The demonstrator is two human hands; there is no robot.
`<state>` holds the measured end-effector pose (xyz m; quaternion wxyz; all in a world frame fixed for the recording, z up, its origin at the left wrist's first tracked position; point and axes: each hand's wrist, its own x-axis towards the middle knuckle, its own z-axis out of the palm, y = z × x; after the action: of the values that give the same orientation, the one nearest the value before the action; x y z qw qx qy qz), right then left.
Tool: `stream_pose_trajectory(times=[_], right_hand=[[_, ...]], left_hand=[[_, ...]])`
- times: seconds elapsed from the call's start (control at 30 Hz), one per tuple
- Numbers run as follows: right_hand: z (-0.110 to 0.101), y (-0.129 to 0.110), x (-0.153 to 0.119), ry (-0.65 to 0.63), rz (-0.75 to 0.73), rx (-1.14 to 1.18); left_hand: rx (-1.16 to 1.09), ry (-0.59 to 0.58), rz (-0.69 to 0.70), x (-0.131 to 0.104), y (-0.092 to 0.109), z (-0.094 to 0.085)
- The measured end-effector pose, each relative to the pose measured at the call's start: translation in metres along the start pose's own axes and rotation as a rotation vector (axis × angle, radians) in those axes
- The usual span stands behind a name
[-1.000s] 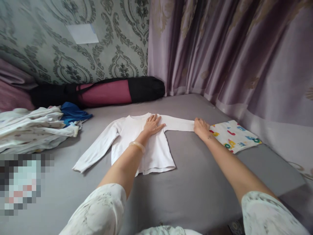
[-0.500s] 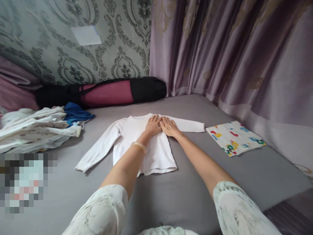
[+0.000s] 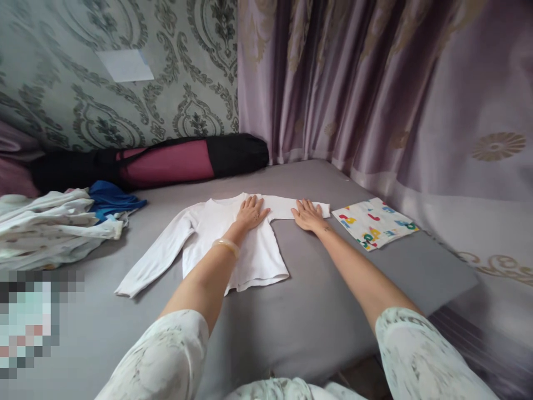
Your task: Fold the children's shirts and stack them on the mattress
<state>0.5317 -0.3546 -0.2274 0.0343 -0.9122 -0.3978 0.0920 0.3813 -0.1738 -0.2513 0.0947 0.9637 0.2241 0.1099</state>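
A white long-sleeved shirt lies spread on the grey bed sheet, its hem toward me. My left hand rests flat on the shirt's upper right part near the shoulder, fingers spread; a pale bangle circles that wrist. My right hand lies flat over the right sleeve, a short way from the cuff, with its fingers apart. The left sleeve slants down toward the near left. Just beyond the right cuff sits a folded white cloth with colourful letter prints.
At the left lies a heap of light patterned clothes with a blue garment. Along the wall runs a long black and dark pink bag. A purple curtain hangs at the right. A blurred-out patch covers the lower left.
My right hand has slid right along the sleeve, away from my left hand, which stays near the shoulder. The whole view has shifted, so things appear further left.
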Motion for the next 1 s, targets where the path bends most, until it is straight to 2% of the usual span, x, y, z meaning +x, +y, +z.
stream_pose_trajectory(times=[0.1, 0.2, 0.3, 0.37, 0.43, 0.5, 0.6, 0.67, 0.77, 0.83, 1.0], right_hand=[[-0.003, 0.017, -0.004, 0.026, 0.034, -0.052], [-0.008, 0.025, -0.005, 0.021, 0.029, -0.075], [-0.013, 0.021, 0.000, 0.009, 0.052, -0.098], [-0.015, 0.011, 0.005, 0.050, 0.054, -0.118], [-0.016, -0.008, 0.009, 0.128, -0.012, -0.120], [-0.013, -0.036, 0.011, 0.181, -0.152, -0.095], [-0.005, -0.091, 0.011, 0.152, -0.391, -0.028], [0.001, -0.127, 0.014, 0.096, -0.473, 0.002], [0.011, -0.168, 0.023, 0.043, -0.461, 0.035], [0.017, -0.184, 0.030, 0.049, -0.402, 0.052], [0.028, -0.190, 0.045, 0.064, -0.322, 0.031]], left_hand=[[0.009, -0.040, -0.060, -0.005, 0.007, -0.003], [0.001, -0.102, -0.086, -0.018, 0.010, -0.014], [-0.019, -0.135, -0.052, -0.042, -0.002, -0.035], [-0.045, -0.092, -0.022, -0.065, -0.018, -0.053], [-0.068, 0.001, -0.023, -0.092, -0.038, -0.071], [-0.064, 0.076, -0.089, -0.120, -0.061, -0.087], [-0.006, 0.132, -0.249, -0.161, -0.095, -0.104], [0.037, 0.148, -0.368, -0.186, -0.115, -0.110], [0.094, 0.119, -0.529, -0.220, -0.139, -0.113], [0.129, 0.107, -0.607, -0.239, -0.151, -0.115], [0.097, 0.054, -0.726, -0.272, -0.165, -0.125]])
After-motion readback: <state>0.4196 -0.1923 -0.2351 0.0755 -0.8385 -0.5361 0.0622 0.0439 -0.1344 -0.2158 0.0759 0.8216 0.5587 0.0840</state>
